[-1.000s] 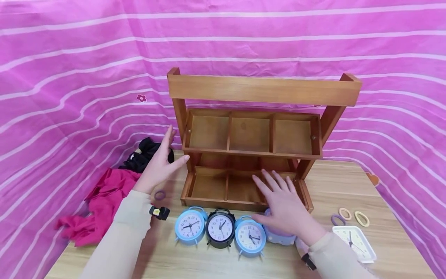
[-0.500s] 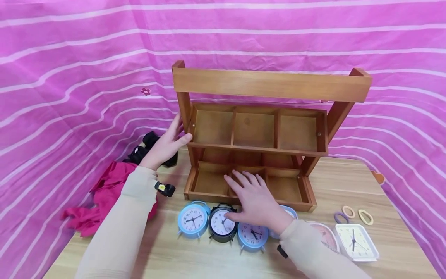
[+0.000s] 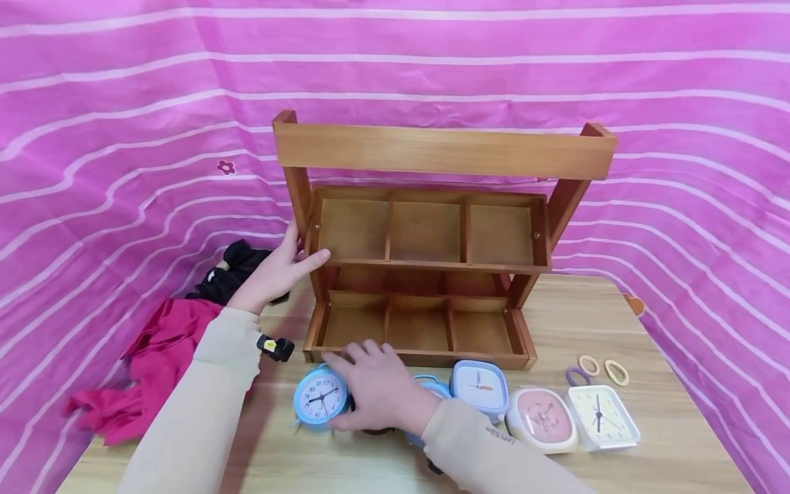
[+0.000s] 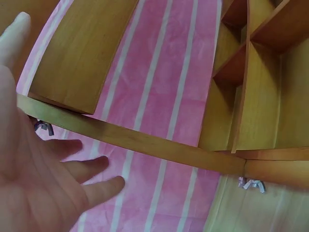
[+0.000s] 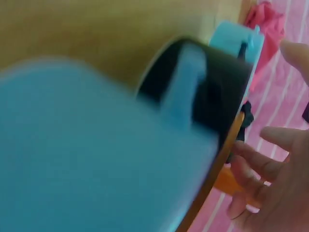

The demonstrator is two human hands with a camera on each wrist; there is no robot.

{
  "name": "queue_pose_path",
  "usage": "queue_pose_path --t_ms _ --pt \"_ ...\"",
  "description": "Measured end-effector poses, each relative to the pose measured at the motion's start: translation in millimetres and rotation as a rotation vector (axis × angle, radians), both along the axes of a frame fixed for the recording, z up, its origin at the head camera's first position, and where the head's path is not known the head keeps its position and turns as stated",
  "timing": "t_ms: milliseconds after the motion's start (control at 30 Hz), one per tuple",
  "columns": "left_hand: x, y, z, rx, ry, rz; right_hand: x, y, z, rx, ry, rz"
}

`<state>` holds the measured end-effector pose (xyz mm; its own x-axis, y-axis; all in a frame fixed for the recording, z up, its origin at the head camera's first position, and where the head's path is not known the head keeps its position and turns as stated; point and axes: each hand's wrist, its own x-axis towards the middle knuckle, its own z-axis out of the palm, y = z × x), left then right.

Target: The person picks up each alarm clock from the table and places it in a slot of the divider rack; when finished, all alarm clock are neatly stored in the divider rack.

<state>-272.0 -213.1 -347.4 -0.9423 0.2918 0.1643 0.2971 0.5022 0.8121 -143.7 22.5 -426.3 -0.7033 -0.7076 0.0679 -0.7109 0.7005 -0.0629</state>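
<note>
A two-tier wooden rack (image 3: 444, 149) with divided compartments stands on the table. My left hand (image 3: 276, 274) is at its left side, thumb by the upper tray's corner and fingers behind the upright; the left wrist view shows the fingers spread. My right hand (image 3: 382, 392) hovers with extended fingers over a black alarm clock (image 5: 217, 92), mostly hidden in the head view. Left of it stands a round light-blue alarm clock (image 3: 321, 398). A second blue alarm clock (image 3: 437, 390) is partly covered by my right hand and wrist. A bluish-purple square clock (image 3: 480, 387) stands beside that.
Further right are a pink-faced clock (image 3: 546, 418) and a white square clock (image 3: 603, 417). Behind them lie a purple hair tie (image 3: 569, 377), a peach one (image 3: 581, 365) and a yellow one (image 3: 608, 370). Crimson cloth (image 3: 166, 357) and a black bundle (image 3: 237, 264) lie left.
My right hand has moved left across the row of clocks, from the purple one to above the black one. My left hand has come in against the rack's left side.
</note>
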Motion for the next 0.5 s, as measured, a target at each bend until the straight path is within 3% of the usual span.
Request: queue_pose_path --t_ms 233,500 --pt "-1.7 -4 -6.0 0.026 0.019 0.000 8.8 -22 -5.4 0.086 -0.085 -0.071" --pt "-4.7 4 -12.4 0.073 0.067 0.010 11.2 -26 -15.9 0.040 -0.089 -0.138"
